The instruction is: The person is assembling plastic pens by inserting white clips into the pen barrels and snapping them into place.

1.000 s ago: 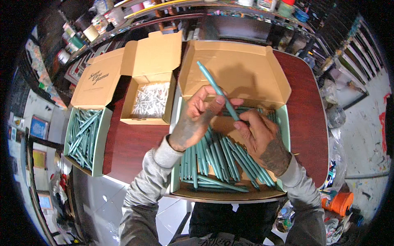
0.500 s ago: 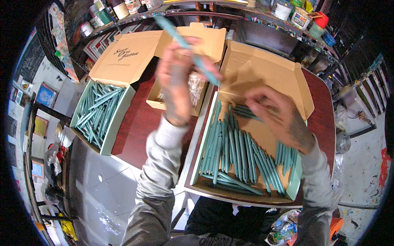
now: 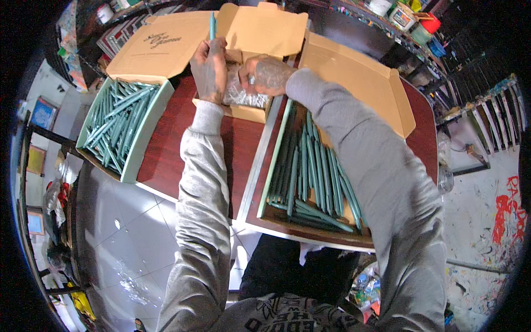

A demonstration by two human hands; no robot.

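Upright in my left hand (image 3: 211, 69) is a slim teal pen (image 3: 212, 26), its upper end sticking out above my closed fingers. My right hand (image 3: 267, 76) reaches into the small cardboard box (image 3: 249, 114) in the middle. Its fingers are curled down at a heap of small, shiny, clear pieces (image 3: 243, 97); whether they grip one is hidden. To the right, under my right forearm, an open box (image 3: 267, 191) holds rows of teal pens (image 3: 315, 171). Another open box (image 3: 145, 133) at the left is piled with loose teal pens (image 3: 124, 119).
The boxes stand on dark red tabletops (image 3: 191, 160) with a pale metal strip (image 3: 255, 166) between them. Raised cardboard lids (image 3: 359, 83) stand behind the boxes. Paint tubs (image 3: 402, 17) line a shelf at the back. White floor tiles (image 3: 144, 238) show at lower left.
My left hand has moved left and up, and the pen has turned from slanted to upright. My right hand has crossed from above the right box to the middle box. The view has shifted.
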